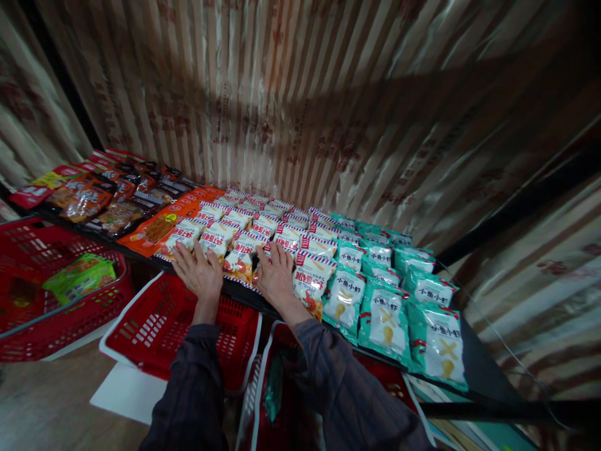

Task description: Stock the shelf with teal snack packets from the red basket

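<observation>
Both hands rest on the front row of white snack bags with red lettering and striped tops, set out on a dark shelf. My left hand (201, 274) lies with spread fingers over the lower part of a snack bag (216, 237) toward the left of the row. Farther right, my right hand (278, 279) touches another bag, its fingers apart and flat on the front. Between the hands a snack bag (243, 254) shows uncovered. To the right of my right hand stands a further snack bag (313, 277). Neither hand grips anything.
Green snack bags (387, 319) fill the shelf's right end. Orange packs (162, 228) and dark packs (119, 216) lie left. Below stand red baskets (154, 319), one with a green packet (79, 279). A striped sheet (263, 94) hangs behind; a dark post (516, 213) slants at right.
</observation>
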Demonstrator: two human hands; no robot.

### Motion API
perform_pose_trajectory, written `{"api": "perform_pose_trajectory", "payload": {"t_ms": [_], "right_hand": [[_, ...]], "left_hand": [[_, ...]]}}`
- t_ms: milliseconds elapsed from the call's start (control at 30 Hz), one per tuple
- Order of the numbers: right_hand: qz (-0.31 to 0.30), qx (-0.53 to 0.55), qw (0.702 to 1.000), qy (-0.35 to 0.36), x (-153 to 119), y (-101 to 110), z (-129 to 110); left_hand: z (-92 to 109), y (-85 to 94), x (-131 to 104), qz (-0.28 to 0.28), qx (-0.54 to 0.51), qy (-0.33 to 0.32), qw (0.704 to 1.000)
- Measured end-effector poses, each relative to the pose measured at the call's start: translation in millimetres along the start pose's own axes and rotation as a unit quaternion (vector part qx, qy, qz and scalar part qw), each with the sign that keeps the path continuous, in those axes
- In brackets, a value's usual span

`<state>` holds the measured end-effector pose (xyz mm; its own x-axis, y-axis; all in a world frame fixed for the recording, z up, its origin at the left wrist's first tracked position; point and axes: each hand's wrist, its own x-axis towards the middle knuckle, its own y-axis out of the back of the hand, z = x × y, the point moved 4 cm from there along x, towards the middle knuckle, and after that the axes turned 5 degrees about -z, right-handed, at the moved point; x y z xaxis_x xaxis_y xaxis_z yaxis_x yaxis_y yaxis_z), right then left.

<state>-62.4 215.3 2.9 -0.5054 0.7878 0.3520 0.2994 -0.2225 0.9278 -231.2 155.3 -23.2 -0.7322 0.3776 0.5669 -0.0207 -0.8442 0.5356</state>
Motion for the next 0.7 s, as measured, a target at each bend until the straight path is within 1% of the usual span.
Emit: {"api": "perform_pose_trajectory", "payload": {"t_ms": [200, 267, 367, 533, 700], "right_hand": [[-0.003, -0.002, 1.000, 0.002, 0, 1, -1], [-0.005, -0.003, 1.000, 0.003, 0, 1, -1], [-0.017, -0.004, 1.000, 0.008, 0, 1, -3], [-0.038, -0.010, 0.999, 0.009, 1, 1, -4], [-0.057, -0.025, 0.998, 0.008, 2, 2, -5]], "left_hand": [[-3, -3.0, -2, 0.000, -0.011, -0.007, 1.000], [0, -1.6, -2, 0.007, -0.016, -0.020, 1.000], [11, 0.4, -4, 0.008, -0.024, -0.051, 0.998], [27, -2.1, -8, -0.031, -0.020, -0.112, 0.993], [28, -5.7, -11, -0.062, -0.019, -0.132, 0.989]]}}
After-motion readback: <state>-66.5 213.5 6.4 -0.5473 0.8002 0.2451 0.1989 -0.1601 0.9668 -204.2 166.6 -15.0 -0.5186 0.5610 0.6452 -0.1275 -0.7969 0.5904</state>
